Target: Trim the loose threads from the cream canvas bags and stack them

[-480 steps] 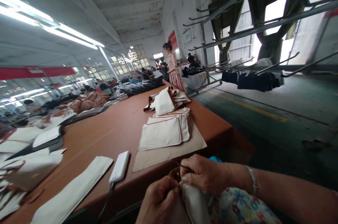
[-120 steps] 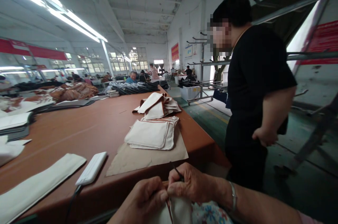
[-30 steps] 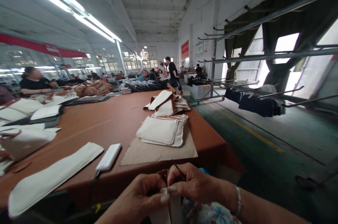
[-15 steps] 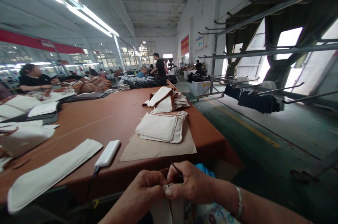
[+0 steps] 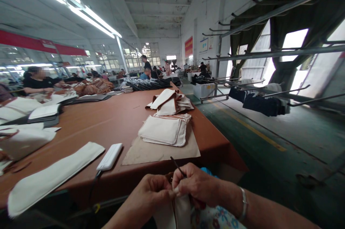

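Observation:
At the near edge of the table, both hands are pinched together over a cream fabric piece [image 5: 182,211] with a dark line down its middle. My left hand [image 5: 152,195] is closed, thumb and fingertips gripping the fabric's top edge. Right beside it, my right hand [image 5: 195,184] pinches the same edge. From its fingers a thin dark pointed tool [image 5: 176,165] sticks up; its exact kind is unclear. Something dark red shows under the right palm, mostly hidden. Just beyond the hands, a stack of cream stitched panels [image 5: 161,130] lies on a sheet of brown paper [image 5: 161,154].
On the brown table [image 5: 118,114] lie a white power-bank-like box [image 5: 110,157] with a cable, a long cream piece [image 5: 54,178] and folded cream pieces [image 5: 168,101]. Metal racks [image 5: 269,54] stand to the right. A co-worker [image 5: 40,81] sits at the far left.
The dark tool has tilted and now sticks up further from my right hand. Both hands still pinch the fabric, shifted slightly. A person in the background has moved left.

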`<move>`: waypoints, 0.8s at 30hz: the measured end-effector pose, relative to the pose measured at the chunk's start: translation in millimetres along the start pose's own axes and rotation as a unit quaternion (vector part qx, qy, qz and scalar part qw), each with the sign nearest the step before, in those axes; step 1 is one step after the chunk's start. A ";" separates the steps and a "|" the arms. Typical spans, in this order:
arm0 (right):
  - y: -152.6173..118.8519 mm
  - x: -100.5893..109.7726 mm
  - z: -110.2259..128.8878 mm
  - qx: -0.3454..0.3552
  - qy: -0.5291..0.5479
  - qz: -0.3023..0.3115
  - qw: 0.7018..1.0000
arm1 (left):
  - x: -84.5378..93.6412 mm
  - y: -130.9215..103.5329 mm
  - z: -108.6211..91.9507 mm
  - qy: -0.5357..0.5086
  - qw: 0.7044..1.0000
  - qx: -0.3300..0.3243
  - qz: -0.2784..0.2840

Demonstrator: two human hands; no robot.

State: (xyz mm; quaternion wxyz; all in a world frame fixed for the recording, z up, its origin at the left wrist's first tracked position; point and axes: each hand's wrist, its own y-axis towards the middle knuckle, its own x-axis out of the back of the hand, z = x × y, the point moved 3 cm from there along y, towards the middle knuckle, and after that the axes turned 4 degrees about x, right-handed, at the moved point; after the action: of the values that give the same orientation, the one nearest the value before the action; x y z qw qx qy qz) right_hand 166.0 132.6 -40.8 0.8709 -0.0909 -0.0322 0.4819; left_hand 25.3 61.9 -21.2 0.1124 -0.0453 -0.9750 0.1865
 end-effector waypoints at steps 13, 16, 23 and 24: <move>-7.8 0.0 13.8 0.193 -0.231 -0.085 0.950 | -8.1 -10.0 -8.5 0.191 0.965 -0.101 -0.151; -12.8 -3.4 13.1 0.289 -0.283 -0.093 0.910 | -5.9 -8.3 -1.8 0.178 0.964 -0.122 -0.157; -25.2 1.1 6.9 0.460 -0.391 -0.059 0.795 | 1.9 -15.8 9.7 -0.100 0.988 0.008 -0.116; -26.4 1.5 5.6 0.473 -0.416 -0.062 0.774 | 0.8 -14.7 10.7 -0.117 0.988 0.009 -0.097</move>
State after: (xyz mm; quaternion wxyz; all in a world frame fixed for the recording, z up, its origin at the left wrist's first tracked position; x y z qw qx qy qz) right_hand 188.0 121.0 -30.3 0.7340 0.5437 -0.1648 0.3722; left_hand 21.3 44.6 -25.2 0.0157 0.0729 -0.9795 0.1872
